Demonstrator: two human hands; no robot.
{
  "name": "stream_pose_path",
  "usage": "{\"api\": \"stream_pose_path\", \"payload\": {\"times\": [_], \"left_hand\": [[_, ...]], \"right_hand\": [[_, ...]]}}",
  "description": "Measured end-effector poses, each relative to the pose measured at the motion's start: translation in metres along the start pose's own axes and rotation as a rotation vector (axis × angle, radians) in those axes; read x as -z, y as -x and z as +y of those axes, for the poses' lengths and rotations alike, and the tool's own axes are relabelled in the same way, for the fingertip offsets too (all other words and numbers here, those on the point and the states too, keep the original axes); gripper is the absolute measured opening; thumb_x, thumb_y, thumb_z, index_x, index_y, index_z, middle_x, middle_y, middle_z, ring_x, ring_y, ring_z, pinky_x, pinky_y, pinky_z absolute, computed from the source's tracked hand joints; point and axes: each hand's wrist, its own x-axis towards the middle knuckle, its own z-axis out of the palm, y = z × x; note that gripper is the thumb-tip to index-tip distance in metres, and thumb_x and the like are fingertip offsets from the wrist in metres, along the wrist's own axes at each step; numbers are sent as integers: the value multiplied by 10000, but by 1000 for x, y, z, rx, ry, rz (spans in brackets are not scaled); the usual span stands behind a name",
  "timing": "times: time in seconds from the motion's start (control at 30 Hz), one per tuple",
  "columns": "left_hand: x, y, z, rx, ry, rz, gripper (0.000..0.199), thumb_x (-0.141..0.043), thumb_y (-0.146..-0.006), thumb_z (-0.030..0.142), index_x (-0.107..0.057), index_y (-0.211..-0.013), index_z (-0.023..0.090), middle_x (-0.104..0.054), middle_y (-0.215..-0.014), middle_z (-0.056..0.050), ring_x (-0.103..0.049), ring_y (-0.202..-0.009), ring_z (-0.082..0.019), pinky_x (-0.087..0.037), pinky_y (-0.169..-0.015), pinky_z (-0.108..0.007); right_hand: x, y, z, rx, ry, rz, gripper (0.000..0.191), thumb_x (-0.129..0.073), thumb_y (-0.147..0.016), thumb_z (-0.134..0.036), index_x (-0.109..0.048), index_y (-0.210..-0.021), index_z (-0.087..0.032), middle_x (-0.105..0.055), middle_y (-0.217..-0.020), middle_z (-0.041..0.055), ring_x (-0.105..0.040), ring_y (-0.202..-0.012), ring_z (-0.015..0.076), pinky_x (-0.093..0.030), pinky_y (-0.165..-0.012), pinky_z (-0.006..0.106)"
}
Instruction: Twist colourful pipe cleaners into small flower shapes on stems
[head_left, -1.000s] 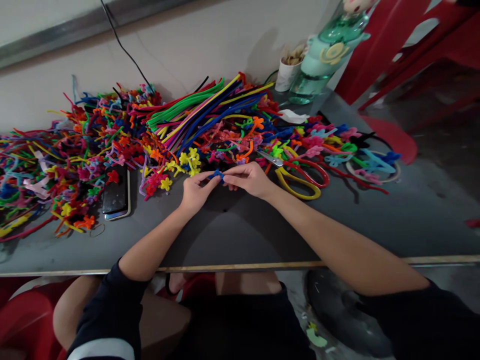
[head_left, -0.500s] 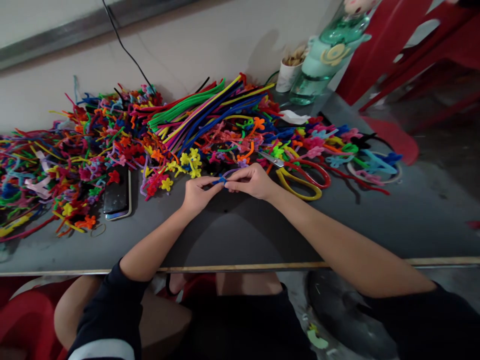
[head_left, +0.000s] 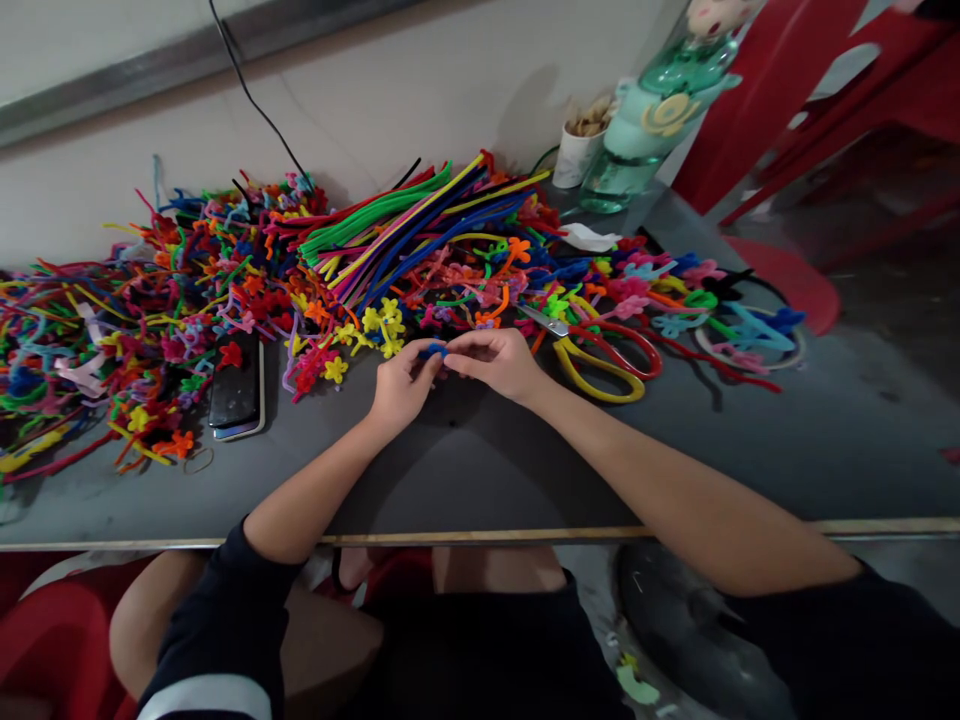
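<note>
Between my fingertips is a small bent piece of blue pipe cleaner [head_left: 433,350], mostly covered by the fingers. My left hand [head_left: 402,382] pinches it from the left, thumb against index finger. From the other side my right hand [head_left: 501,364] grips it too, the two hands nearly touching above the table. Just beyond them lie yellow pipe-cleaner flowers [head_left: 384,322] and a large bundle of straight pipe cleaners [head_left: 405,225]. Scissors [head_left: 600,360] with red and yellow handles rest to the right of my right hand.
A phone [head_left: 235,395] lies on the dark table [head_left: 480,470] at left, beside a big heap of coloured pipe-cleaner pieces [head_left: 165,300]. Toward the back right stand a paper cup [head_left: 576,155] and a green bottle [head_left: 634,140]. A red chair [head_left: 772,110] is beyond the table.
My hands have drawn closer together around the blue pipe cleaner, and the left fingers are more curled. A lilac strand visible beside the right fingers before no longer shows there.
</note>
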Motion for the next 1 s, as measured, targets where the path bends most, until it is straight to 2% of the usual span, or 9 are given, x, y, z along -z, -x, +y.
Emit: {"api": "stream_pose_path", "payload": {"times": [0.17,0.33,0.5,0.7,0.87,1.0], "left_hand": [[2,-1,2,-43,-139,43,155,-634,-808,266,-643,-928,169,-623,-648,18,-567,-557,-80,-443,-521,-189],[4,1,10,-127,-270,35,94,-610,-819,242,-668,-835,170,-663,-714,2,-563,-609,-89,-441,-572,-207],[4,-2,5,-118,-287,106,126,-599,-848,228,-684,-926,179,-716,-867,-33,-629,-717,-119,-488,-644,-234],[4,-5,0,-104,-353,104,143,-571,-875,202,-687,-958,186,-722,-948,-48,-655,-852,-145,-509,-727,-256],[2,-1,6,-24,-416,111,219,-625,-843,267,-659,-1041,178,-704,-826,-28,-616,-656,-117,-486,-614,-236],[3,-1,4,0,-330,135,218,-607,-851,292,-664,-1030,181,-704,-804,-25,-625,-659,-116,-489,-619,-233]], "right_hand": [[0,3,-2,147,133,132,286,-732,-726,-405,-729,-905,-182,-654,-701,17,-553,-560,102,-451,-511,244],[0,4,-3,245,339,122,194,-686,-777,-377,-740,-809,-194,-705,-755,42,-610,-627,138,-476,-561,269],[1,3,-1,189,386,129,217,-679,-780,-391,-749,-821,-189,-731,-773,44,-626,-613,144,-486,-571,271],[1,2,-1,175,437,168,238,-678,-779,-406,-745,-820,-181,-718,-727,37,-596,-574,133,-459,-562,266],[1,1,1,129,452,225,276,-641,-803,-431,-704,-751,-167,-672,-638,32,-574,-545,131,-442,-559,272],[2,-1,3,36,281,155,335,-654,-775,-498,-688,-745,-167,-643,-606,23,-566,-505,123,-440,-506,257]]}}
